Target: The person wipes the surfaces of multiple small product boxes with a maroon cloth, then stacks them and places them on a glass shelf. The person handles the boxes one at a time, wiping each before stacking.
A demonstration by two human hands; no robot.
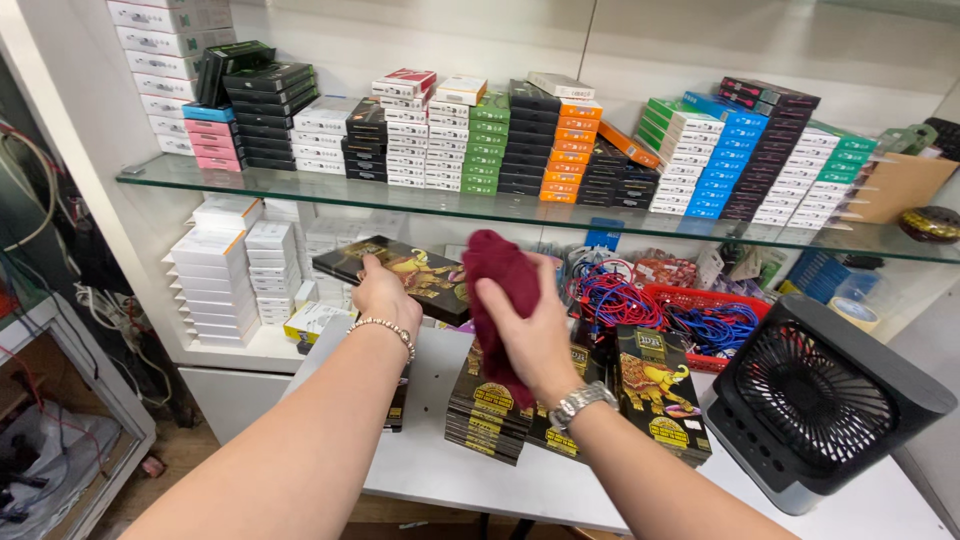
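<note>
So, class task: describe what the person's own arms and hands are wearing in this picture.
Both forearms are bare, with no sleeves in view. The left hand has a thin beaded bracelet at the wrist. The right hand has a silver metal-link wristwatch. No gloves show.

— How many hands [385, 295] show?
— Two, each with one band at the wrist: a bracelet [385, 326] on the left, a watch [580, 402] on the right.
— Cloths?
— One red cloth [497, 290].
— Fans?
— One black fan [825, 400], near right.
— Baskets?
— One red basket [700, 296] of cables.
— Dark boxes on the table?
— Three stacks [487, 410], near, plus one box [400, 270] held up.
— Shelf boxes?
— Too many to count.
</note>
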